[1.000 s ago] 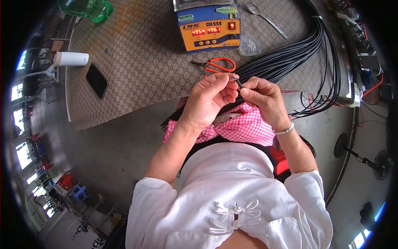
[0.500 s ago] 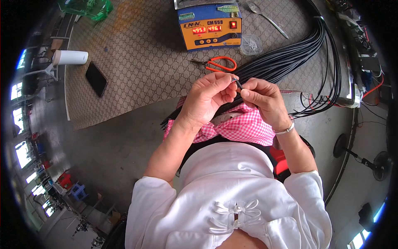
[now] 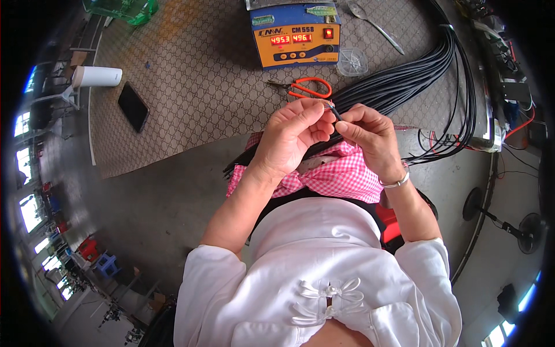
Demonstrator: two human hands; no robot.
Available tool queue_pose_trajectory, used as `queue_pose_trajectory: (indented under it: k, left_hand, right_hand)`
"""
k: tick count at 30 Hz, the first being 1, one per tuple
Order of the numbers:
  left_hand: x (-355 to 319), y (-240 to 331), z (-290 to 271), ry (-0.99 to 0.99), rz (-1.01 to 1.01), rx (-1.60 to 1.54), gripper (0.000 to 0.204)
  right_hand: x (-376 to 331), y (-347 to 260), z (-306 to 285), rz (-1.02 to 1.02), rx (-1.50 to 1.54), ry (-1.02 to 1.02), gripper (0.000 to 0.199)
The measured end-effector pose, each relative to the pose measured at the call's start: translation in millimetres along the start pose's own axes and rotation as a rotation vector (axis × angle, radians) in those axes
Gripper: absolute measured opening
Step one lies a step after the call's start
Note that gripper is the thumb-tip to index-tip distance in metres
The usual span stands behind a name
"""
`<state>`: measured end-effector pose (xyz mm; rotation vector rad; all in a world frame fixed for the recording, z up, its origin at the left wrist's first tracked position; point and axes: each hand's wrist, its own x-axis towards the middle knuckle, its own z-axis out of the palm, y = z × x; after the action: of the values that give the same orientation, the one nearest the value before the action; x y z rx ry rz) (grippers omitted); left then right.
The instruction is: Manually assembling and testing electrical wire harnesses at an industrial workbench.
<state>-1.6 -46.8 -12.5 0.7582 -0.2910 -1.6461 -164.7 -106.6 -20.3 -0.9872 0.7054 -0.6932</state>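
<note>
Both hands meet over the lap, fingers pinched shut on one cable end. Left hand grips it from nine o'clock, right hand from three. Scissors lie at twelve on the worktop.

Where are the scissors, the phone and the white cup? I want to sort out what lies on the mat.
scissors (image 3: 309, 88), head view, on the orange handle loops.
phone (image 3: 133, 106), head view, middle of its black face.
white cup (image 3: 97, 76), head view, on its side wall; it lies on its side.
</note>
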Motion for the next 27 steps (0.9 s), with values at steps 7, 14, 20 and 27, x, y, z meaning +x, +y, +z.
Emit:
queue_pose_trajectory:
  k: [7,14,20,27]
  left_hand:
    - [-0.6,-1.0,0.2,-0.002,0.002,-0.041,0.016]
    - [0.0,-0.8,1.3,-0.002,0.013,-0.009,0.018]
    - [1.1,-1.3,4.7,0.015,0.014,-0.029,0.022]
    - [5.3,-3.7,0.5,0.034,-0.035,-0.077,0.022]
  right_hand:
    - [0.3,-0.1,0.1,0.016,0.014,-0.006,0.005]
    - [0.3,-3.8,0.5,0.044,0.016,-0.004,0.006]
    - [1.7,-5.3,-0.8,0.055,0.043,-0.002,0.006]
    - [4.5,-9.2,-4.7,0.040,-0.044,0.027,0.006]
